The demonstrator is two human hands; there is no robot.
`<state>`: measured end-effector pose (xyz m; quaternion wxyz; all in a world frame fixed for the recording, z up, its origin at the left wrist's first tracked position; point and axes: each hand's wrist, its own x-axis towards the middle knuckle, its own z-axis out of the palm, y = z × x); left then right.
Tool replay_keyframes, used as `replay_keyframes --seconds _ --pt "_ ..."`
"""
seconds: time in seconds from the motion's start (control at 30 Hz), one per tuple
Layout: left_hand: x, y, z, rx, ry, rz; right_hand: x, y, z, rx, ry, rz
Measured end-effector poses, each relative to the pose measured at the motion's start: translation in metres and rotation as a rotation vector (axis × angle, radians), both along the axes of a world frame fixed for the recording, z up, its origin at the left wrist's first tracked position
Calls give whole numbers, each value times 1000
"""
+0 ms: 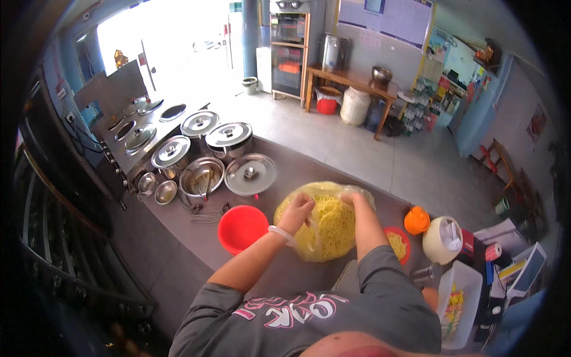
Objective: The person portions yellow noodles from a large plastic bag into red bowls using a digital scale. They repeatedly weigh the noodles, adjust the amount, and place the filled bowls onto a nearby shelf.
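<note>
A large clear plastic bag [287,201] full of yellow noodles [337,225] lies on the grey counter in front of me, its mouth spread wide. My left hand [299,215], with a white bangle at the wrist, pinches the bag's near-left edge, and a strip of plastic hangs below the fingers. At the far-right rim, my right hand [353,199] grips the plastic; its fingertips are partly hidden. A red plastic bowl [243,228] stands just left of the bag. To the right, a smaller red dish [397,244] holds some noodles, partly behind my right sleeve.
Lidded steel pots [229,134], a steel basin [202,177] with tongs and a loose lid [250,174] crowd the counter's left. On the right are an orange pot [417,219], a cream bin [441,241] and a translucent tub [461,303] of packets. A wooden table [352,82] stands beyond.
</note>
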<state>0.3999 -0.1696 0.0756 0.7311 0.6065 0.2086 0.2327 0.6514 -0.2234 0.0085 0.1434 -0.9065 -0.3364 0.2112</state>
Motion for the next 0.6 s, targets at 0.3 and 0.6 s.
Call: replay_keyframes --seconds 0.3,0.6 --pt "-4 9 23 -282 -186 113 -36 4 14 409 66 -131" --pt "-8 31 18 -353 -338 89 -154 -4 26 417 -23 571"
